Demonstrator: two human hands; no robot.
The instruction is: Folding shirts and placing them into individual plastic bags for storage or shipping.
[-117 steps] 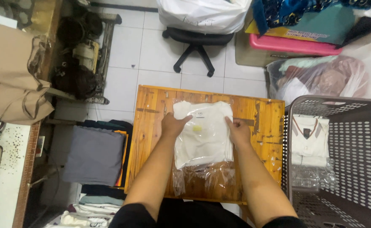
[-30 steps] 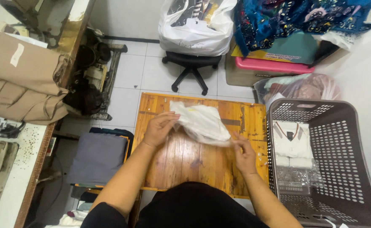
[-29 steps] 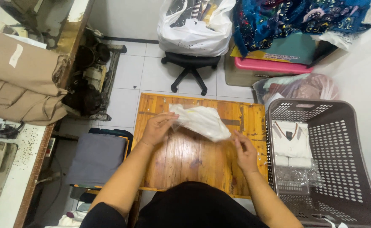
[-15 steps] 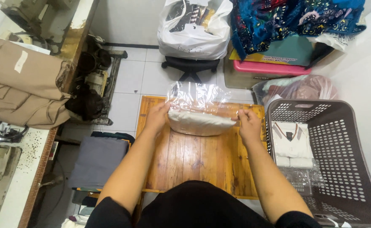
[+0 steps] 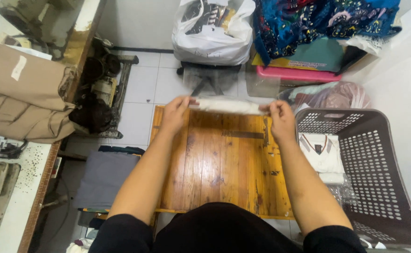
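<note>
I see the folded white garment in a clear plastic bag (image 5: 228, 105) held edge-on above the far edge of the small wooden slatted table (image 5: 219, 164) — left hand (image 5: 173, 112) pinching its left end, right hand (image 5: 280, 118) pinching its right end. Grey perforated plastic basket (image 5: 378, 178) just right of the table.

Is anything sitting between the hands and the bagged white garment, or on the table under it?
Nothing visible. The left hand and the right hand each grip an end of the bagged white garment, held above the far edge of the wooden table. The boards beneath it show nothing lying on them.
</note>
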